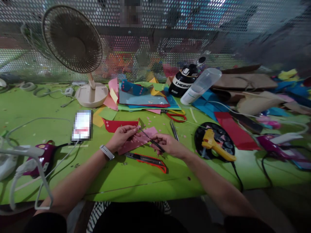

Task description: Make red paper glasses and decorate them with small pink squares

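Note:
My left hand (125,135) is closed in a pinch, with a small pink paper piece (137,127) at its fingertips. My right hand (167,145) is closed round slim dark tweezers (147,136), whose tip reaches the left fingertips. Beneath both hands lies a pink paper sheet (131,145). A folded red paper piece (114,125) with small pink bits on it is just behind the left hand. Nearer to me is an orange-and-black utility knife (148,160). A slim metal tool (174,130) rests beyond the right hand, near red-and-yellow-handled scissors (177,116).
A yellow glue gun (212,144) lies on a round black tray (198,142) to the right. A phone (82,125), cables and a fan (91,95) stand or lie to the left. Behind are coloured papers (142,98), a black bottle (182,82) and a tilted clear bottle (204,84).

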`<action>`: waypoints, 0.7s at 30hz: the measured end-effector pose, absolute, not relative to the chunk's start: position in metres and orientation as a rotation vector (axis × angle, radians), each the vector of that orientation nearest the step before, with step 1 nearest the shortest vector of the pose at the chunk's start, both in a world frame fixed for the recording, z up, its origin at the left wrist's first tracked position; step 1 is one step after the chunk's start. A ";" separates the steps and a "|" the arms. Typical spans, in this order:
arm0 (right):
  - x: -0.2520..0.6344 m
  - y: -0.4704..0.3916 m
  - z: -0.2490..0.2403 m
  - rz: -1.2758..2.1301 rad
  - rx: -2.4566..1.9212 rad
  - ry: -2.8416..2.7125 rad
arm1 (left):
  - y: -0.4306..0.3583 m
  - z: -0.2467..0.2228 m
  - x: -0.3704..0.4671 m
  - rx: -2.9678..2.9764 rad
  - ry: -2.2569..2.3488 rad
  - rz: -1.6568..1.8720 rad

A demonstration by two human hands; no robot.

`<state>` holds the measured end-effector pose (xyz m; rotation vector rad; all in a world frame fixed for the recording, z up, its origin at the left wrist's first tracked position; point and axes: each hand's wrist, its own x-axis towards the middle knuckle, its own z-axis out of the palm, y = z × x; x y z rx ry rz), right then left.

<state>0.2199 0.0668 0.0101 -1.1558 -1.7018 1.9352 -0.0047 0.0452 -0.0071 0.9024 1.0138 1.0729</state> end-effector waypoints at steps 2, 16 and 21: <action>0.220 0.067 0.009 1.936 -1.161 -1.700 | 0.045 -0.007 -0.005 0.896 1.020 1.068; 0.220 0.068 0.013 1.858 -1.199 -1.672 | 0.044 -0.009 -0.008 0.998 1.075 1.050; 0.221 0.069 0.014 1.863 -1.201 -1.657 | 0.044 -0.007 -0.008 0.973 1.057 1.058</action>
